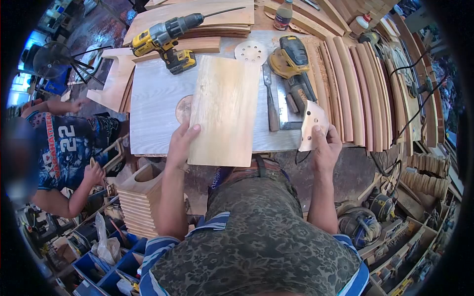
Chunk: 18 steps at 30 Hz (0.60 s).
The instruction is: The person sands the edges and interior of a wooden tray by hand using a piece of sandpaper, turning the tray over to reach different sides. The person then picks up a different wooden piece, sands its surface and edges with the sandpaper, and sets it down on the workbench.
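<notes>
My left hand grips the lower left edge of a pale rectangular wooden board, thumb on its face. The board is held above the grey worktable, tilted a little. In my right hand is a bent sanding disc with punched holes, pinched between thumb and fingers. Behind the board's left edge a round disc lies partly hidden. Beyond the right hand rest a yellow and black sander, a chisel and a metal square.
A yellow cordless drill with a long bit lies at the back left. Another holed sanding disc is near a bottle. Curved wooden strips line the right side. At left, a person holds a wooden-framed tool.
</notes>
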{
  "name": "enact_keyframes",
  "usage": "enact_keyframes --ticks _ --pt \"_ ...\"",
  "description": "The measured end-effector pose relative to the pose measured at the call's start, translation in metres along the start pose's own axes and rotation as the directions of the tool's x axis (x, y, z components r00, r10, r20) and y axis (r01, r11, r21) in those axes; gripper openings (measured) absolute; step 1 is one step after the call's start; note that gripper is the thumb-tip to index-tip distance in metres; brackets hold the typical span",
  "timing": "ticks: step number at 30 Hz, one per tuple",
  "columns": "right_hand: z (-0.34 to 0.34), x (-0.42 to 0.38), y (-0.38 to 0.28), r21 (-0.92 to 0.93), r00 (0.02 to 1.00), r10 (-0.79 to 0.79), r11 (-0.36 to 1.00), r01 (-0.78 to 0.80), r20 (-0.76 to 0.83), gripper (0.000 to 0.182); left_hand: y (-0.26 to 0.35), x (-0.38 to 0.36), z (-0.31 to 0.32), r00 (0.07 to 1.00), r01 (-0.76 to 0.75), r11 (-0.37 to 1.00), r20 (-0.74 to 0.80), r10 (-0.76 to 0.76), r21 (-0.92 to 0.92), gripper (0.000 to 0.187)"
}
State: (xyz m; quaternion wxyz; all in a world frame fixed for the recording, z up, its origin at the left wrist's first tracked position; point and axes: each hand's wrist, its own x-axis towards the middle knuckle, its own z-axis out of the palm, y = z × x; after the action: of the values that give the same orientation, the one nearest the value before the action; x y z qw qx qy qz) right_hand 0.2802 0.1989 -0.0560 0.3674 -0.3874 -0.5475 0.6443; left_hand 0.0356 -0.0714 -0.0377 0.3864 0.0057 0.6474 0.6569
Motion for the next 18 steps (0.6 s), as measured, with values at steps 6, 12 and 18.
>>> enact_keyframes --ticks 6,12,18 --pt "0.000 -0.002 0.000 -0.162 0.997 0.059 0.985 -0.067 -0.051 0.023 -0.018 0.000 -0.005 0.964 -0.262 0.965 0.052 0.261 0.011 0.079" --pt "0.005 -0.004 -0.006 -0.121 1.000 0.011 0.993 -0.010 0.008 0.020 -0.025 -0.016 -0.007 0.892 -0.450 0.893 0.047 0.450 -0.018 0.080" --pt "0.004 -0.006 -0.014 -0.099 0.996 -0.043 0.994 0.050 0.077 0.016 -0.032 -0.029 -0.010 0.834 -0.551 0.834 0.013 0.551 -0.012 0.073"
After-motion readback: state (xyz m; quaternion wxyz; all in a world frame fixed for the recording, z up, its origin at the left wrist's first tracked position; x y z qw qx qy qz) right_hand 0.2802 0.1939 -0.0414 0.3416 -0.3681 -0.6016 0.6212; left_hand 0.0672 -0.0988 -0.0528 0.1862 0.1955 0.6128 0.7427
